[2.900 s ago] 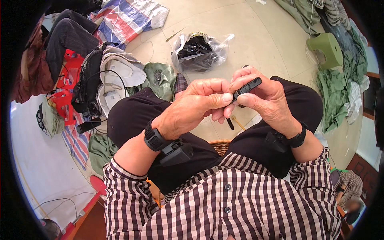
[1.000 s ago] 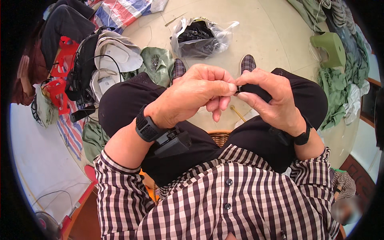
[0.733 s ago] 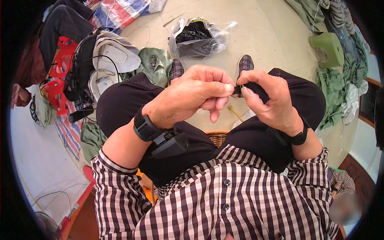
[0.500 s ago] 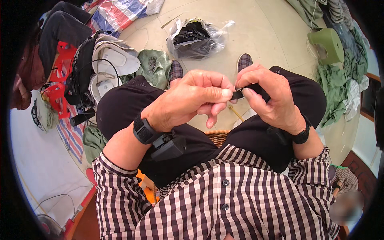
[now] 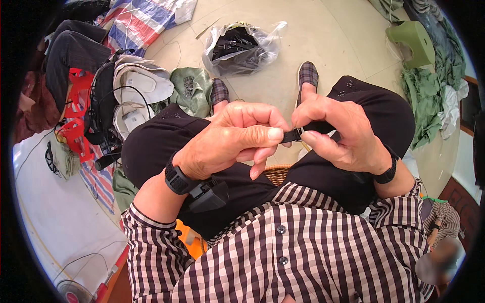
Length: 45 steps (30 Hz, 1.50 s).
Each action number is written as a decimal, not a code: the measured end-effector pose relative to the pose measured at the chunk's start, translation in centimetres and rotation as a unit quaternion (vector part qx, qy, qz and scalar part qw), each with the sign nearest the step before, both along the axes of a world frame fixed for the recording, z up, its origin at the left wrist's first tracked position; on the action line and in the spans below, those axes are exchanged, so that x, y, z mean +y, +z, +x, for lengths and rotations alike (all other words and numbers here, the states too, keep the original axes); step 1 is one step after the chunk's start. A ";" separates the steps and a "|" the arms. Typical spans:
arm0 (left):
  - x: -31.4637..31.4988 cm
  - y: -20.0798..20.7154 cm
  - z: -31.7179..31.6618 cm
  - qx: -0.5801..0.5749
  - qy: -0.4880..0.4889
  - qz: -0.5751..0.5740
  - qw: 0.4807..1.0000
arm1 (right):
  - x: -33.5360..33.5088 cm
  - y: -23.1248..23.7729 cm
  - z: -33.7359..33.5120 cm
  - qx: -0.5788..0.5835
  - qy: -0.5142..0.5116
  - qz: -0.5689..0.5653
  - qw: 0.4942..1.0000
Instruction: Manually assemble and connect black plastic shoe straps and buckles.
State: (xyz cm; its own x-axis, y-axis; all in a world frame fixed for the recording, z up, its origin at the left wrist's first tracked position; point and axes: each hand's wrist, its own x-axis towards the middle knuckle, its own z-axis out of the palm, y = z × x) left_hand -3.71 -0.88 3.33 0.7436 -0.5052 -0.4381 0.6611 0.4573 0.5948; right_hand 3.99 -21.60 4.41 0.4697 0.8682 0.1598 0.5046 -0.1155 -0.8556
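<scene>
While seated with knees apart over a pale floor (image 5: 323, 35), the person holds both hands together above the lap. Left hand (image 5: 230, 139) closed, thumb and forefinger pinched on one end of a small black strap piece (image 5: 292, 135); right hand (image 5: 336, 131) closed too, thumb and forefinger gripping the other end, remaining fingers curled. Strap piece sits level between the two hands, in the air above the gap between the thighs; only a short stretch of it shows between the fingertips, the rest hidden by the fingers. Black wrist device (image 5: 178, 178) on the left wrist with a dark boxy unit just beside it; thin black band (image 5: 388, 174) on the right wrist. Checked brown-and-white shirt (image 5: 303, 247), black trousers, checked slip-on shoes on both feet. Rim of a wicker basket (image 5: 277, 174) visible between the thighs, below the hands. On the floor ahead, a clear plastic bag with dark contents (image 5: 241, 46). To the left, a heap of grey-white and black items with a red frame (image 5: 76, 108), near a striped woven sheet (image 5: 144, 20). Far right, a green plastic stool (image 5: 414, 40) beside piled green cloth (image 5: 427, 98).
</scene>
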 end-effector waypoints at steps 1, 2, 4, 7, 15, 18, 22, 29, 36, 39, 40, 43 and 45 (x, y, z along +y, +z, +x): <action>0.0 -0.1 0.0 0.001 0.000 0.000 1.000 | 0.0 -0.1 0.0 -0.011 0.000 0.003 1.000; 0.0 -0.1 0.1 0.006 -0.003 0.000 1.000 | 0.1 -0.2 0.0 -0.023 0.001 0.007 1.000; 0.0 -0.2 0.1 0.012 -0.005 0.000 1.000 | 0.3 -0.5 -0.2 -0.045 0.000 0.015 0.999; -0.2 -0.3 0.1 0.027 -0.004 -0.011 1.000 | 0.3 -0.6 -0.6 -0.074 -0.009 0.020 0.997; 0.4 -0.4 -0.6 -0.002 -0.021 -0.042 0.999 | 0.2 -0.9 -1.0 0.022 -0.028 0.057 0.998; 0.2 -0.5 -0.7 0.017 -0.015 -0.070 0.997 | 0.0 -1.0 -1.0 0.075 -0.037 0.070 0.994; 0.2 -0.6 -0.6 0.014 -0.027 -0.063 0.998 | -0.1 -0.2 -0.6 0.040 0.001 0.054 0.998; -0.2 -0.6 -0.5 0.018 -0.010 -0.081 0.997 | -0.1 0.3 -0.5 -0.014 -0.004 0.038 0.999; -0.4 -0.5 -0.5 0.041 0.011 -0.104 0.994 | -0.2 0.4 -0.4 -0.015 -0.008 0.037 0.999; -0.5 -0.7 -0.5 0.031 0.020 -0.114 0.993 | -0.3 0.4 -0.4 -0.001 -0.009 0.028 1.000; -0.5 -0.6 -0.6 0.031 0.022 -0.114 0.993 | -0.3 0.5 -0.3 0.008 -0.009 0.026 1.000; -0.5 -0.7 -0.6 0.040 0.031 -0.135 0.989 | -0.5 0.3 -0.2 0.060 -0.011 0.017 0.998; -0.5 -0.6 -0.5 0.029 0.032 -0.136 0.990 | -0.5 0.0 -0.4 0.102 -0.014 0.012 0.995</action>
State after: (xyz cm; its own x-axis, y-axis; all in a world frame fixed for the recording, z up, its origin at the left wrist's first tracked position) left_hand -4.22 -1.41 2.69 0.7548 -0.5635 -0.3357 0.6558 0.6365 0.4059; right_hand 3.59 -22.13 4.44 0.5182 0.8516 0.0794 0.3164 -0.1046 -0.9429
